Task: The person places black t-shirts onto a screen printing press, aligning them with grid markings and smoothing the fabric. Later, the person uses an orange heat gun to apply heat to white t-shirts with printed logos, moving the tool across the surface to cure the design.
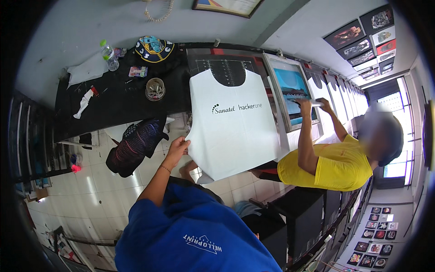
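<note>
A white shirt panel (231, 136) with small dark printing across its chest lies on a black board (217, 61) with white ruled markings. The board shows through the panel's curved neck cut-out. At the panel's left side edge, my left hand (178, 149) is closed, pinching the cloth between thumb and fingers and drawing that edge outward. The panel's lower end hangs over the front edge of the table. My right hand is out of sight.
To the right, a co-worker in yellow holds a squeegee (310, 103) over a framed printing screen (290, 86). On the black table (122, 99) stand a bottle (109, 56), a cap (154, 48) and an ashtray (155, 89). A dark bundled garment (136, 147) hangs below its front edge.
</note>
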`<state>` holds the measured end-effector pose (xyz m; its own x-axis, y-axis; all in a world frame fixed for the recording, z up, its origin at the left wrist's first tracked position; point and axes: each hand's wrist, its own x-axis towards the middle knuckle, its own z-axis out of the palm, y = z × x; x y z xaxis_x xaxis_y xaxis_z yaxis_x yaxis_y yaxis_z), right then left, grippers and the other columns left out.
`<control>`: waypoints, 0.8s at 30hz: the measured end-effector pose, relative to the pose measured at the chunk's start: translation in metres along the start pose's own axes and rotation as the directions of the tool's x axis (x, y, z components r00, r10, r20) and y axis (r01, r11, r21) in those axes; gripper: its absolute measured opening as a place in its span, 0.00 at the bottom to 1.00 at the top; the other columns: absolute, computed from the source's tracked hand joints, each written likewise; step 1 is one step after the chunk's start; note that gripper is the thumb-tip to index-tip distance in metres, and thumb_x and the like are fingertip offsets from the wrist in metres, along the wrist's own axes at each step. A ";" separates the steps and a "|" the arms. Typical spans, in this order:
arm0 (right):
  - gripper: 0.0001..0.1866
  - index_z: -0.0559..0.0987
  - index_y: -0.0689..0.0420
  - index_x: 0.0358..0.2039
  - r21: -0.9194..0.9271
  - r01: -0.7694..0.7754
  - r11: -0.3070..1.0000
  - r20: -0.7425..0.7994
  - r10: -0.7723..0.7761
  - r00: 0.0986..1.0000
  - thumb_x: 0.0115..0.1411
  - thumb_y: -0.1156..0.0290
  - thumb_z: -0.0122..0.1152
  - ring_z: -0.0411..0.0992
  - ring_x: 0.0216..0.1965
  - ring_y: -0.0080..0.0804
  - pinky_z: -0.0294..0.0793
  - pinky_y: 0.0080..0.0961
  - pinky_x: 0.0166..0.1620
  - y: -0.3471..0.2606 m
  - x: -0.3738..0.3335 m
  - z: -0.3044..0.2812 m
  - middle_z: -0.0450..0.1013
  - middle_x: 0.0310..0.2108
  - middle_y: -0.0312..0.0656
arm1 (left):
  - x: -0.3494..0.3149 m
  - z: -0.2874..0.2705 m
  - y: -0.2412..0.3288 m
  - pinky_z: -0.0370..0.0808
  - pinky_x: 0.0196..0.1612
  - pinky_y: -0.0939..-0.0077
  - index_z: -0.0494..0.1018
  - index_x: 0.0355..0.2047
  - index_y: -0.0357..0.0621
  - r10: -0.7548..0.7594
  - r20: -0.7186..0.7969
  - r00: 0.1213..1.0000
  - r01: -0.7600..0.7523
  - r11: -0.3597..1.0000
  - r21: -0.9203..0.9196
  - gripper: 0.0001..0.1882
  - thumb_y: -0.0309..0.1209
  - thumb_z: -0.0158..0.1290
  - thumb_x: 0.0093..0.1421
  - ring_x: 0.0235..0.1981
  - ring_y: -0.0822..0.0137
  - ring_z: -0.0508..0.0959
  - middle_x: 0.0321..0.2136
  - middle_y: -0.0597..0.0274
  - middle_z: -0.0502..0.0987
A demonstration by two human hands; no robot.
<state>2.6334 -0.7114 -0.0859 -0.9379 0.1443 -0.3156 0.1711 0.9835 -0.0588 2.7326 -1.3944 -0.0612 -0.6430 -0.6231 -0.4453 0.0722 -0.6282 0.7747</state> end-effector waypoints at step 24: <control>0.18 0.86 0.42 0.44 0.051 -0.027 0.998 -0.078 0.030 0.997 0.60 0.50 0.56 0.67 0.64 0.28 0.27 0.63 0.71 -0.010 -0.008 0.001 0.75 0.58 0.33 | 0.069 0.010 -0.001 0.66 0.64 0.59 0.63 0.65 0.42 -0.031 0.321 0.947 0.211 0.813 -0.543 0.32 0.53 0.44 0.71 0.61 0.61 0.72 0.60 0.57 0.73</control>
<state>2.6393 -0.7229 -0.0839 -0.9528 0.1822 -0.2428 0.2110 0.9725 -0.0983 2.6807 -1.4316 -0.0885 -0.8554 -0.4209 -0.3019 0.3373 -0.8949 0.2921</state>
